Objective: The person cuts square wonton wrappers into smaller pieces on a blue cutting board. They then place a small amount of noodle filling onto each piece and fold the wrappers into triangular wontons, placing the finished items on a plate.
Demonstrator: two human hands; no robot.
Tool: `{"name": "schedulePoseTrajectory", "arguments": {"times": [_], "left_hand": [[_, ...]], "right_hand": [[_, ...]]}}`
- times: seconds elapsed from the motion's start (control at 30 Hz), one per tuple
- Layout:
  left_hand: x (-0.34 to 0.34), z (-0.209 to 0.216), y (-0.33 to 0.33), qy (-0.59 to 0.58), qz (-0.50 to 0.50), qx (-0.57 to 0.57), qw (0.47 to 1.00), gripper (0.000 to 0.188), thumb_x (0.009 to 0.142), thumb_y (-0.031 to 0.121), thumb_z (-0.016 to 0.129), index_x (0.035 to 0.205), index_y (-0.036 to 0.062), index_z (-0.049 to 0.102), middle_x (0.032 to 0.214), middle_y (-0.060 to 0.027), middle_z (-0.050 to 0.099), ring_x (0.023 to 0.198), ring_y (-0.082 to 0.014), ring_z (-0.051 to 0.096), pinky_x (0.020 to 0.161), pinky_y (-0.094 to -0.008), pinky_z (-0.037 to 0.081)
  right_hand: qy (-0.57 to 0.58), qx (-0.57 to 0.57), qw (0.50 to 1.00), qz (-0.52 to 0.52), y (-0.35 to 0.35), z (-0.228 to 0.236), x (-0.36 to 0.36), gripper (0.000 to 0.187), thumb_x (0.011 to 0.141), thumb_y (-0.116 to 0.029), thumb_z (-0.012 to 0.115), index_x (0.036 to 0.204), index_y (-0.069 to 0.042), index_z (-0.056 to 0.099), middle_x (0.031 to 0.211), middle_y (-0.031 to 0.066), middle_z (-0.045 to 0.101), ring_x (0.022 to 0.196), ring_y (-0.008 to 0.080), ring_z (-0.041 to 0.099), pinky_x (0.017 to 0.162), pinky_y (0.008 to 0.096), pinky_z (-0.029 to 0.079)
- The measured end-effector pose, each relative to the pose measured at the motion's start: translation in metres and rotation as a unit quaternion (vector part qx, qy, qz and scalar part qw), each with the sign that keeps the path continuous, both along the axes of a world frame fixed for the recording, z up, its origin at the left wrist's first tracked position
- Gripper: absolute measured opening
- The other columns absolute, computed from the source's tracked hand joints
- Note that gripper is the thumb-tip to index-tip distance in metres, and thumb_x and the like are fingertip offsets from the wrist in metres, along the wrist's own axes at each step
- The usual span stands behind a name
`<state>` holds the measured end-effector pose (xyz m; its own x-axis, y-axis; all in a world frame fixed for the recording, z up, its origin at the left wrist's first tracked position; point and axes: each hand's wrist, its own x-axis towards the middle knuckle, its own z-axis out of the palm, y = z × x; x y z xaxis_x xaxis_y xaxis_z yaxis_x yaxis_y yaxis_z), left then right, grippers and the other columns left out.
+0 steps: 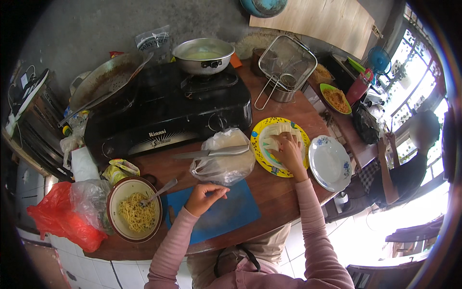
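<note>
My left hand (204, 199) hovers over the blue cutting board (224, 212), thumb and fingers pressed together, nothing visible in them. My right hand (289, 153) reaches down over a yellow-rimmed plate (258, 134), its fingers apart on pale, thin, whitish pieces (275, 130) whose kind I cannot make out. Whether the fingertips grip any of these is hidden. Between the stove and the board sits a clear plastic bag (226, 168) with something pale inside. A knife (216, 152) lies across that bag. Right of the yellow plate is a white plate (330, 166) with blue flowers.
A bowl of noodles (137, 212) with a fork stands left of the board, beside a red plastic bag (67, 212). On the black gas stove (168, 115) are a wok (106, 82) and a pot (204, 55). A strainer basket (288, 60) stands behind. A person (404, 168) sits at right.
</note>
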<state>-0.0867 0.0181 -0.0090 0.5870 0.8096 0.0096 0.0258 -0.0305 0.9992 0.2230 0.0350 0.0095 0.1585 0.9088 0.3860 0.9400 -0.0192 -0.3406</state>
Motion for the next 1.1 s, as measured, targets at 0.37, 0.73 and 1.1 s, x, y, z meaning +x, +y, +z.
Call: {"name": "schedulePoseTrajectory", "arguments": {"times": [0.37, 0.73, 1.1], "left_hand": [[0.002, 0.000, 0.006, 0.007, -0.002, 0.026, 1.000, 0.022, 0.088, 0.020, 0.063, 0.094, 0.0001, 0.071, 0.079, -0.0089, 0.068, 0.077, -0.0124, 0.063, 0.074, -0.0250, 0.047], [0.002, 0.000, 0.006, 0.017, -0.001, 0.032, 0.999, 0.023, 0.088, 0.020, 0.063, 0.095, 0.0002, 0.071, 0.080, -0.0087, 0.069, 0.077, -0.0121, 0.063, 0.073, -0.0252, 0.047], [0.002, 0.000, 0.005, 0.012, 0.002, 0.039, 0.999, 0.023, 0.088, 0.021, 0.063, 0.093, -0.0002, 0.071, 0.078, -0.0082, 0.069, 0.075, -0.0113, 0.063, 0.071, -0.0249, 0.047]], "right_hand": [[0.050, -0.014, 0.996, 0.067, 0.003, -0.001, 0.002, 0.038, 0.071, -0.016, 0.071, 0.107, -0.008, 0.058, 0.091, 0.0078, 0.060, 0.090, 0.0254, 0.056, 0.089, 0.0392, 0.037], [-0.010, -0.045, 0.997, 0.062, 0.004, 0.001, 0.011, 0.027, 0.074, -0.026, 0.069, 0.093, -0.007, 0.068, 0.088, 0.0064, 0.066, 0.089, 0.0256, 0.061, 0.085, 0.0406, 0.038], [-0.024, -0.017, 0.999, -0.013, 0.016, 0.023, 0.005, 0.027, 0.074, -0.030, 0.072, 0.088, -0.008, 0.062, 0.081, 0.0070, 0.065, 0.077, 0.0257, 0.061, 0.078, 0.0391, 0.037]]}}
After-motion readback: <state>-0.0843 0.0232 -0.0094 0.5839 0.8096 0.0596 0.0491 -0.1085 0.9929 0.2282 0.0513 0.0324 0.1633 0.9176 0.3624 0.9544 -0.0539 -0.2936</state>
